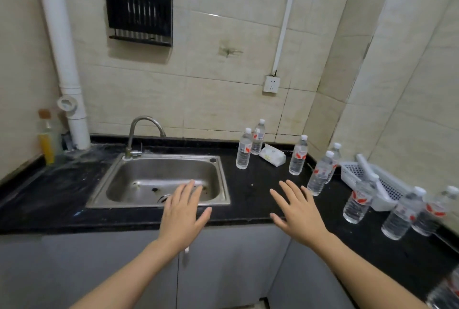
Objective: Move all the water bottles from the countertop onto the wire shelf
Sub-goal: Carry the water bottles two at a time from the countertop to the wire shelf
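Several clear water bottles with white caps and red labels stand on the black countertop (253, 199). Two bottles (244, 149) stand near the back wall right of the sink, one (298, 156) beside a tissue pack, a pair (320, 174) further right, and more (401, 214) along the right wall. My left hand (182, 214) hovers flat over the sink's front rim, fingers spread, holding nothing. Spread and empty too, my right hand (296, 210) hangs over the counter, just left of the pair. A black wire shelf (139, 10) hangs on the wall above the sink.
A steel sink (159, 179) with a curved tap (139, 134) fills the counter's middle. A tissue pack (272, 156) lies by the back wall, a white plastic basket (372, 179) on the right. A yellow-liquid bottle (47, 139) and white drain pipe (67, 60) stand at left.
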`<move>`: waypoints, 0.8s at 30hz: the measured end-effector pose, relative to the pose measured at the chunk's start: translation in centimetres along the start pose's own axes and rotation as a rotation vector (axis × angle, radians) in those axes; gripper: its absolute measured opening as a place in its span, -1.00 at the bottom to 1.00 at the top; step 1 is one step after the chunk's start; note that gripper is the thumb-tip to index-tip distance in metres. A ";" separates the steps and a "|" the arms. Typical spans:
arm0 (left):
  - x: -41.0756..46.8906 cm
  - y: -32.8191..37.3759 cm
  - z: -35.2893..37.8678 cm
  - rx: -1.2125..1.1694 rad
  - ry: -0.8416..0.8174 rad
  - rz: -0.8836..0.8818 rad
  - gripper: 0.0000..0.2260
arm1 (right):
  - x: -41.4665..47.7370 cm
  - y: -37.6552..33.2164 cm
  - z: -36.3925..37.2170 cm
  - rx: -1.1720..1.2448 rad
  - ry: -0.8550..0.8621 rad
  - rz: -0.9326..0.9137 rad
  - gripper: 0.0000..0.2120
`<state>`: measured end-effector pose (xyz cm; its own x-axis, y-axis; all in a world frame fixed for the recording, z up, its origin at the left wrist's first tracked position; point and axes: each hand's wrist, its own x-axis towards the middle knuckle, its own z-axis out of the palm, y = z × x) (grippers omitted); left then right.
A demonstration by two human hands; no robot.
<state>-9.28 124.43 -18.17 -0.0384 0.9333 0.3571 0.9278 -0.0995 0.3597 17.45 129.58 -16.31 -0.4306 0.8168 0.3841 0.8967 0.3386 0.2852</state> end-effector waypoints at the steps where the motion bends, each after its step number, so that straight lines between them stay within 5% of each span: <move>1: 1.9 -0.8 0.2 -0.029 0.005 0.021 -0.18 | 1.5 0.6 0.3 -0.005 -0.024 0.019 -0.46; 7: 13.6 -3.4 3.5 -0.156 0.025 0.025 -0.03 | 8.0 4.2 3.3 -0.012 -0.087 0.215 -0.37; 10: 17.0 -3.0 7.0 -0.187 -0.042 0.028 -0.14 | 8.7 5.1 5.4 0.039 -0.180 0.290 -0.50; 16: 22.0 -0.5 13.0 -0.162 -0.148 0.008 -0.25 | 11.3 8.6 10.9 0.075 -0.269 0.335 -0.40; 24: 30.1 2.6 18.7 0.006 -0.147 -0.082 -0.48 | 21.2 14.1 19.8 0.225 -0.210 0.257 -0.51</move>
<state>-1.05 158.67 -22.58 -0.0592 0.9787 0.1964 0.9259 -0.0197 0.3772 23.04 160.93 -21.52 -0.1794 0.9582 0.2229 0.9827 0.1852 -0.0052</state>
